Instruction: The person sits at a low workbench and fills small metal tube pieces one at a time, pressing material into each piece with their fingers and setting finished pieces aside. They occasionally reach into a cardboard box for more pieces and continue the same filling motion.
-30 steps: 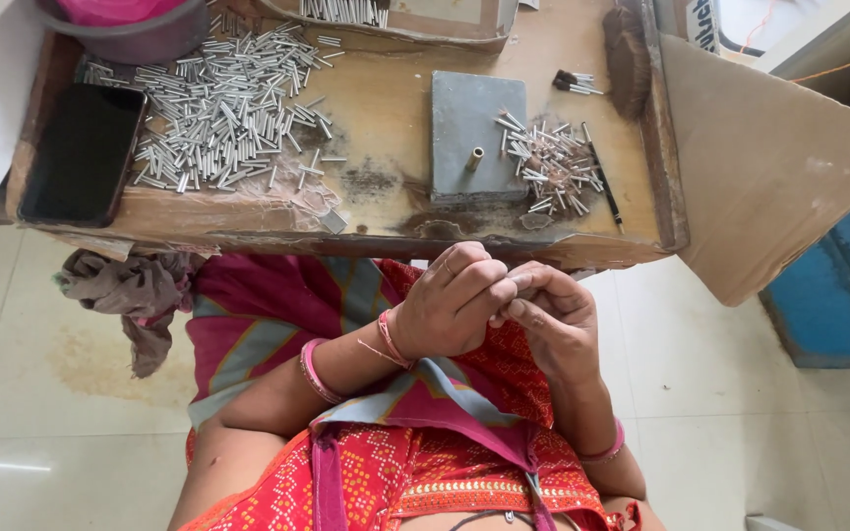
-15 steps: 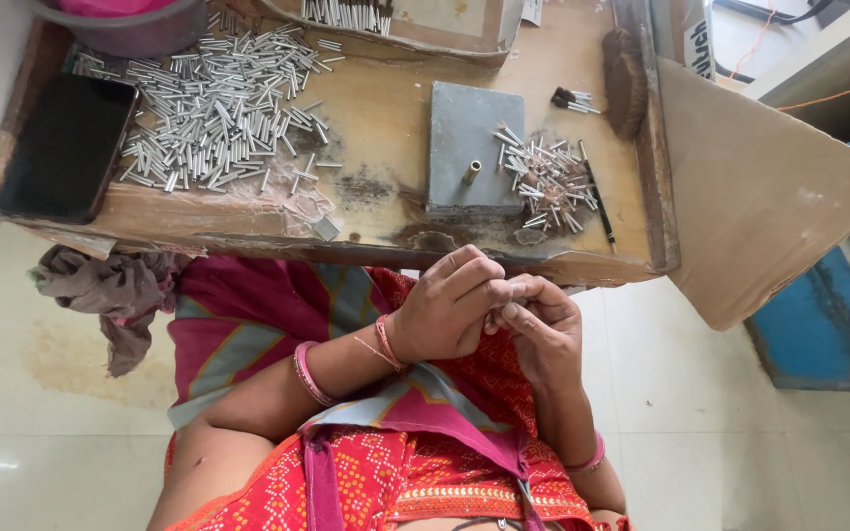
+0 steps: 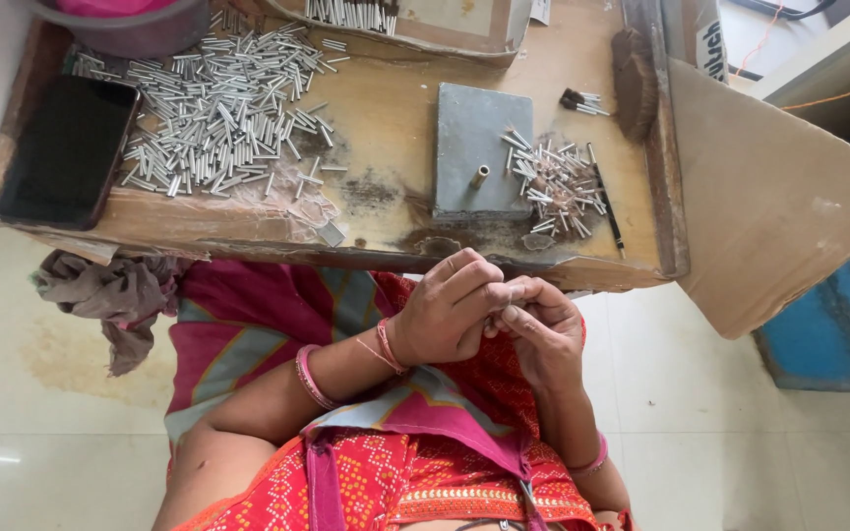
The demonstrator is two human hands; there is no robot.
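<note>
My left hand (image 3: 450, 313) and my right hand (image 3: 541, 332) meet over my lap, just below the front edge of the wooden table (image 3: 386, 118). Their fingers are curled and the fingertips press together at one spot. Whatever lies between the fingertips is hidden. On the table right above the hands sits a grey metal block (image 3: 479, 147) with a short brass pin (image 3: 480, 177) standing in it. A small heap of short metal tubes (image 3: 558, 182) lies to its right. A much bigger spread of silver tubes (image 3: 218, 108) covers the table's left half.
A black phone (image 3: 66, 152) lies at the table's left end, with a grey bowl (image 3: 125, 20) behind it. A dark pencil (image 3: 604, 202) lies beside the small heap. A cardboard sheet (image 3: 769, 197) leans at the right, a grey rag (image 3: 110, 300) hangs at the left, and a blue cabinet (image 3: 838, 334) stands at the far right.
Both hands have stayed joined over my lap, with only small finger movements. The view has drifted a little, so the table sits slightly differently in the picture.
</note>
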